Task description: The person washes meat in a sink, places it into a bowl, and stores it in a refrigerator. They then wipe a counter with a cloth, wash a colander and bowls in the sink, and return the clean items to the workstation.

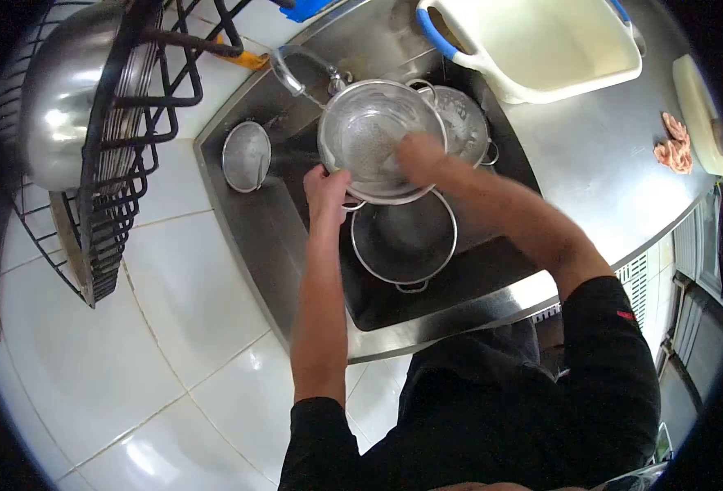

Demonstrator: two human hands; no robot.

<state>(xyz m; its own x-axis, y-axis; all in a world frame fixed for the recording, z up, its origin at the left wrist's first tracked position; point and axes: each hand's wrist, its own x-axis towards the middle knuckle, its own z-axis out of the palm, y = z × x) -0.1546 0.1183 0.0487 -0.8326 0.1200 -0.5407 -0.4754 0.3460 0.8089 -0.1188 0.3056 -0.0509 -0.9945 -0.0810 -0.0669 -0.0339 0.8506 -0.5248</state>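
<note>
A shiny metal pot (361,135) with side handles is held over the sink, its inside wet and whitish. My left hand (326,192) is closed on its near-left rim, by a handle. My right hand (421,159) is inside the pot against its right side, smeared by motion; whether it holds anything is hidden. Below, a second pot (402,233) with a dark interior stands in the sink basin (378,307). Another handled metal vessel (463,123) with whitish suds sits behind to the right. A curved faucet (289,80) reaches the pot's far-left rim.
On the sink's left ledge lies a small round metal vessel (245,155). A white plastic tub (533,82) with blue grips stands on the right counter, near a crumpled pinkish thing (674,147). A black dish rack (91,204) holding a large metal bowl (67,106) juts in at left.
</note>
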